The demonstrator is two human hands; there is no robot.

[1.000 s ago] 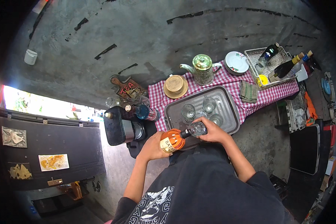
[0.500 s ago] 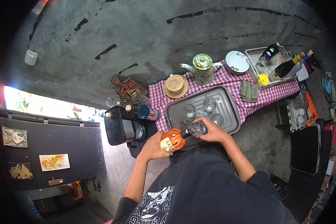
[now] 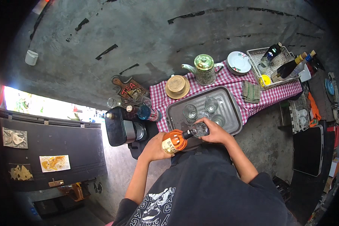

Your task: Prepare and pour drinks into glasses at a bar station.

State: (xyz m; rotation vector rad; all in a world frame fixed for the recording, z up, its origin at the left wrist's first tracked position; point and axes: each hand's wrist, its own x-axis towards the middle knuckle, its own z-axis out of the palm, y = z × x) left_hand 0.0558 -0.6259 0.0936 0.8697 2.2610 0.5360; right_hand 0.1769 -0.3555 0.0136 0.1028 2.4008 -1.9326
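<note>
My left hand (image 3: 155, 147) is wrapped round a bottle (image 3: 174, 141) of orange liquid with a pale label. The bottle lies tilted, its dark neck pointing right. Closed round a clear glass (image 3: 202, 129), my right hand (image 3: 214, 131) holds it at the bottle's mouth. Whether liquid flows between them is too small to tell. Just beyond my hands lies a grey-brown tray (image 3: 229, 101). On it stand clear glass mugs, one at the left (image 3: 190, 112), one at the back (image 3: 211, 105) and one (image 3: 218, 120) close to my right hand.
A checked cloth (image 3: 160, 94) covers the table. Behind the tray stand a brown cup and saucer (image 3: 177, 86), a green teapot (image 3: 205, 69) and stacked plates (image 3: 239, 62). A folded cloth (image 3: 251, 92) and a bottle basket (image 3: 254, 56) are right; a blue bottle (image 3: 147, 113) and black coffee machine (image 3: 118, 128) left.
</note>
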